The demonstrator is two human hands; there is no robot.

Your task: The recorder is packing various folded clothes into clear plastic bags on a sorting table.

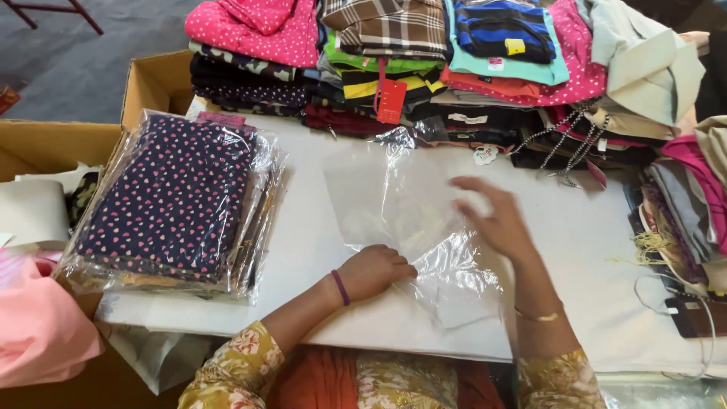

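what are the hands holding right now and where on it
The left hand pinches the clear plastic bag at its near edge; the right hand lies flat on it.

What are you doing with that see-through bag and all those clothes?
A person sits at a white table with a clear plastic bag lying flat on it. The left hand presses down on the bag's near edge, and the right hand rests open on top of it. Nothing is inside the bag yet. To the left lies a stack of bagged navy clothes with pink hearts. Piles of folded clothes line the far side.
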